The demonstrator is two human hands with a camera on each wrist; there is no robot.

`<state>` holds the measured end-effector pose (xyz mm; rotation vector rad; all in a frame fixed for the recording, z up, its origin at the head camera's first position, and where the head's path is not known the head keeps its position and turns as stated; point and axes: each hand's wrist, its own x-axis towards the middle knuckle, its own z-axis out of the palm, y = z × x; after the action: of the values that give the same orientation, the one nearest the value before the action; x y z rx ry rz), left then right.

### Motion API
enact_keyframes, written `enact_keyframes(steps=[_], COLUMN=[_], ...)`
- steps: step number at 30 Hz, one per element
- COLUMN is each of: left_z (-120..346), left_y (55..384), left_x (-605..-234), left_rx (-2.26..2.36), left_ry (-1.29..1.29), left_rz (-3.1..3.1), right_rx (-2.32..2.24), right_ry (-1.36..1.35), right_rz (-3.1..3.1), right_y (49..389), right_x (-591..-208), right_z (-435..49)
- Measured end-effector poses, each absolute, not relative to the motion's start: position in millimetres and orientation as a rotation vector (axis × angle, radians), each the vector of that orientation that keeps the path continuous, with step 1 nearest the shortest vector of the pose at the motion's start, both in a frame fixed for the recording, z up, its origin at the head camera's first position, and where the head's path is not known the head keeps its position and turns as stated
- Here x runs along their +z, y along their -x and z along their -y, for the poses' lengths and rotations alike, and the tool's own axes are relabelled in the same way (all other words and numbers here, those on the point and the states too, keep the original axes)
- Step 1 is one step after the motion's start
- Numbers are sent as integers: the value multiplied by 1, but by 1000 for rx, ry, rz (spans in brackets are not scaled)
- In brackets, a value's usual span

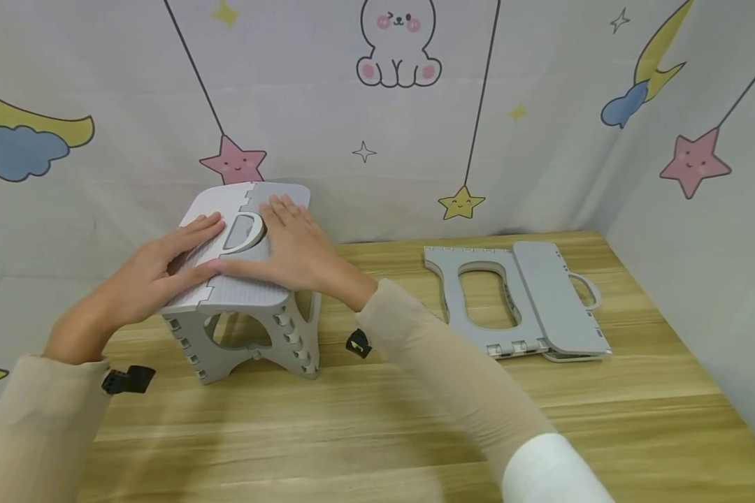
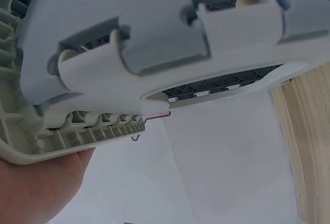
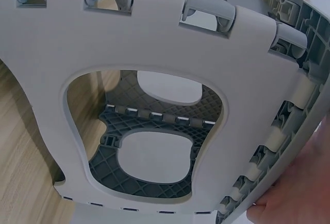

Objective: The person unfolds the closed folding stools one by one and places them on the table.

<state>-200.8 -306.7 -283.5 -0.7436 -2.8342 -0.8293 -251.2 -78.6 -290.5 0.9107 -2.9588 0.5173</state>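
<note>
An unfolded step stool (image 1: 242, 290), pale grey with a white left half on its top, stands upright on the wooden table. My left hand (image 1: 157, 269) lies over the white half of the top, fingers extended. On the grey half rests my right hand (image 1: 298, 248), its fingers straight and spread, with the thumb reaching toward the left hand. Between them is the stool's oval carry handle (image 1: 252, 241). In the wrist views, the stool's hinged side panels (image 3: 46, 44) stand spread beneath the top, and part of each hand shows at its edge.
A second grey folding stool (image 1: 556, 300) lies folded flat on the table (image 1: 365, 433) to the right, its handle (image 1: 591, 290) pointing right. A white curtain (image 1: 327, 126) with cartoon prints hangs directly behind the table and along the right side.
</note>
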Motion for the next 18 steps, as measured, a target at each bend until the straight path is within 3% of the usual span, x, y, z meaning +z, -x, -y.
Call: enact_keyframes(steps=[18], left_z=[289], left_y=[175], left_x=[-274], left_rx=[-731], left_ry=[713], left_rz=[2843], right_rx=[809], right_ry=[-955], right_rz=[2824], right_y=[224], right_x=[-294], right_z=[35])
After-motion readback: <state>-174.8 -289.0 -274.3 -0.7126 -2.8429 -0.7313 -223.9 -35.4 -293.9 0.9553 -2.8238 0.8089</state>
